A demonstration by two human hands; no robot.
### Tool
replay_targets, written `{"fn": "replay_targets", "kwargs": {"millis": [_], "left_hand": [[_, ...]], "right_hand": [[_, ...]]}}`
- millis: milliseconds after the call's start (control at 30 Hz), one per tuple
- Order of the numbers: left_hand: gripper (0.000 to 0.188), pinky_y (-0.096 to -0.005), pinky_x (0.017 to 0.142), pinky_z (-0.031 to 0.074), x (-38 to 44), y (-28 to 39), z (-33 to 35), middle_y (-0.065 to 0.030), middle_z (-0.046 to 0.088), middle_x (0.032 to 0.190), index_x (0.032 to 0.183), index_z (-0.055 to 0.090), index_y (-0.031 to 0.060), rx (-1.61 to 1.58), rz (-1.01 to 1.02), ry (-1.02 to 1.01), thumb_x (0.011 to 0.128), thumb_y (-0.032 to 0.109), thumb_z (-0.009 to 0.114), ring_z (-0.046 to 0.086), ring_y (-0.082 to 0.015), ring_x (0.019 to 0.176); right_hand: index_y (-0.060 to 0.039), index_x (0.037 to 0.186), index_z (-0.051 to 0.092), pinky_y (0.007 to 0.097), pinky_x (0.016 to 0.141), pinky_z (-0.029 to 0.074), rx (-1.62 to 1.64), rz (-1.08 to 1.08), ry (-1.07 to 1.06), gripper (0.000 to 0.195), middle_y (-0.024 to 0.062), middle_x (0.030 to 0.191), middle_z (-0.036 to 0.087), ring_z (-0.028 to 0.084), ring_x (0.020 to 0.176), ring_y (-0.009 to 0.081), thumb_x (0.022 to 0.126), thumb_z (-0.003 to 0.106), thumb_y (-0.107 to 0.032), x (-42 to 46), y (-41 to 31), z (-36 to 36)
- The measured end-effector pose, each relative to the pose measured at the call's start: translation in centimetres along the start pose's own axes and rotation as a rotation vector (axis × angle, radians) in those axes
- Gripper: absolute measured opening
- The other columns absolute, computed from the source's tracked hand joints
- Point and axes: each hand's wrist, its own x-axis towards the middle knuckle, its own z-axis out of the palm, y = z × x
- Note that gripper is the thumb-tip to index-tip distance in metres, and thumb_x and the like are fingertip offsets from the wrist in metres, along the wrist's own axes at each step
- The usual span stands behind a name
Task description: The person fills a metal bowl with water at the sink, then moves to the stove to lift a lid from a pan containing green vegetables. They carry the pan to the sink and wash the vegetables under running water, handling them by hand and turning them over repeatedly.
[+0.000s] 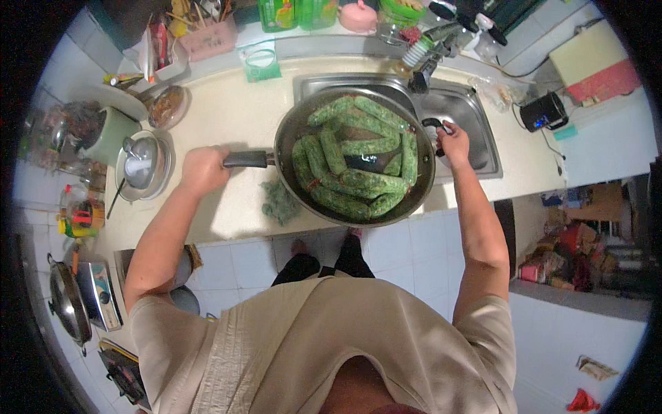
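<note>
A large dark wok (pixel 283 192) is held between my hands over the front of the counter, overlapping the sink. Green, speckled sausages (pixel 375 181) lie in it, linked in a chain and tied with reddish string; a little liquid glistens at the bottom. My left hand (pixel 202 168) grips the long black handle (pixel 245 159) at the left. Around the small black loop handle (pixel 433 123) on the far side curls my right hand (pixel 453 142). A crumpled green net or cloth (pixel 280 202) rests on the counter, partly behind the wok.
A steel sink (pixel 478 150) with a faucet (pixel 421 77) lies behind and right of the wok. Left stand stacked bowls (pixel 142 160) and a bowl of brown food (pixel 168 107). Jars and a utensil basket (pixel 209 39) line the back ledge. A black device (pixel 543 111) sits at right.
</note>
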Motion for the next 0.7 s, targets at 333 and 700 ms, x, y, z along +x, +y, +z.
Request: {"fn": "replay_targets", "kwargs": {"millis": [333,700], "left_hand": [[0.013,-0.0455,0.065,0.050,2.3,3.3,-0.4,-0.0144,0.063,0.071,0.075,0.064,0.0094,0.065,-0.097,-0.124,0.070,0.021,0.062,0.063,-0.0346,0.070],[0.014,-0.0454,0.065,0.050,3.9,5.5,0.9,-0.0136,0.065,0.072,0.077,0.063,0.0095,0.137,-0.188,-0.230,0.072,0.023,0.060,0.064,-0.0340,0.071]], "right_hand": [[-0.0072,0.119,0.063,0.0325,0.066,0.051,-0.046,-0.049,-0.133,0.040,0.0133,0.071,0.068,0.066,0.067,0.0214,0.081,0.069,-0.019,8.2,6.0,2.9],[-0.0115,0.117,0.064,0.0365,0.074,0.050,-0.084,-0.079,-0.257,0.041,0.0130,0.080,0.068,0.065,0.072,0.0257,0.079,0.073,-0.023,12.8,10.2,7.7]]}}
